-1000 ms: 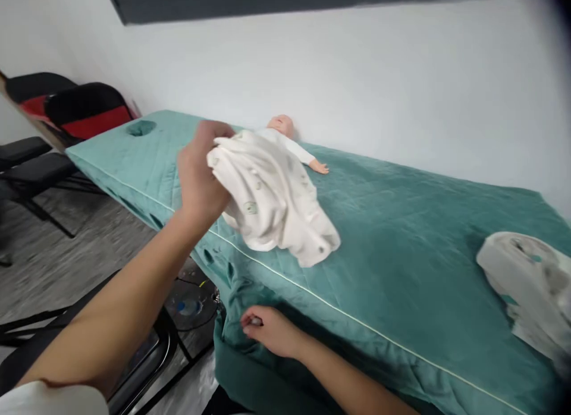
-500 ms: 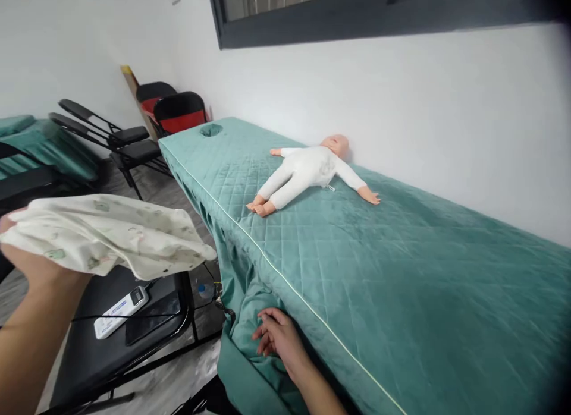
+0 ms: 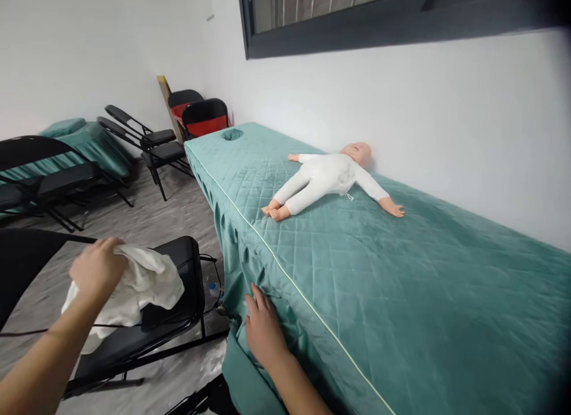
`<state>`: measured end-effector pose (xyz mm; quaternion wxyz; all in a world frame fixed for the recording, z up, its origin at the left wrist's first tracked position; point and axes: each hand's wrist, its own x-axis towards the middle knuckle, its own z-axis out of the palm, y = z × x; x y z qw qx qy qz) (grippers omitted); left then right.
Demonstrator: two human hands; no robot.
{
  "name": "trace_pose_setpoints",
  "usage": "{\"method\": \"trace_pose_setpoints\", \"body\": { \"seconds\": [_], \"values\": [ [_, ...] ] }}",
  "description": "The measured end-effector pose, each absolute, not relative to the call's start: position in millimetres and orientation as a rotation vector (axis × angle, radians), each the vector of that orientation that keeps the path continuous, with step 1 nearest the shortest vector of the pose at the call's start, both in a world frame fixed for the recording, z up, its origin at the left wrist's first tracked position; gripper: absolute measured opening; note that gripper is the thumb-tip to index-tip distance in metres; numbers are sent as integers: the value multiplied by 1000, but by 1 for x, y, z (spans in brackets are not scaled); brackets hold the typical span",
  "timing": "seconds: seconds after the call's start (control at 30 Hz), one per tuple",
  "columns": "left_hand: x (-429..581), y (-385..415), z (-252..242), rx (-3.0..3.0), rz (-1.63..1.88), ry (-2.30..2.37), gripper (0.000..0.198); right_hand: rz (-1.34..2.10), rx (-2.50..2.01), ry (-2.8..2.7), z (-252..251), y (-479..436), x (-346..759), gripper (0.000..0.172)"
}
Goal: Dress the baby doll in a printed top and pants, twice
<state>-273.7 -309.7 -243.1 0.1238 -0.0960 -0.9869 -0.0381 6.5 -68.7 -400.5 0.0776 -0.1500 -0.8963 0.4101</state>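
Observation:
In my left hand [image 3: 99,267] is a bunched white cloth [image 3: 149,279], held low over the black folding chair [image 3: 181,254]; its lower folds seem to rest on the seat. The power bank seen there earlier is hidden. My right hand [image 3: 264,326] is beside the table's near edge, against the green drape, fingers extended and holding nothing that shows. On the quilted green cover [image 3: 357,272] lies a baby doll [image 3: 325,177] in a white suit, face up, arms spread, feet toward me.
Black folding chairs [image 3: 158,150] and another green-covered table [image 3: 98,147] stand at the left. The massage table has a face hole [image 3: 232,134] at its far end. A thin cable crosses my left forearm. A bottle with a blue cap [image 3: 213,288] is on the floor.
My left hand has brought the cloth down and right onto the chair, covering the power bank. My right hand has moved slightly left and up. The view has turned a little left.

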Motion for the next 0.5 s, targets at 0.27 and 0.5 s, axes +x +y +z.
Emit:
{"method": "trace_pose_setpoints", "body": {
  "seconds": [0.27,0.5],
  "values": [
    [-261,-318,-372,-512,89,-3181,37,1174,-537,-2737,-400,-66,72,43],
    [-234,-333,-442,-329,-50,-3174,55,1229,-666,-2771,-396,-61,108,54]
  ]
}}
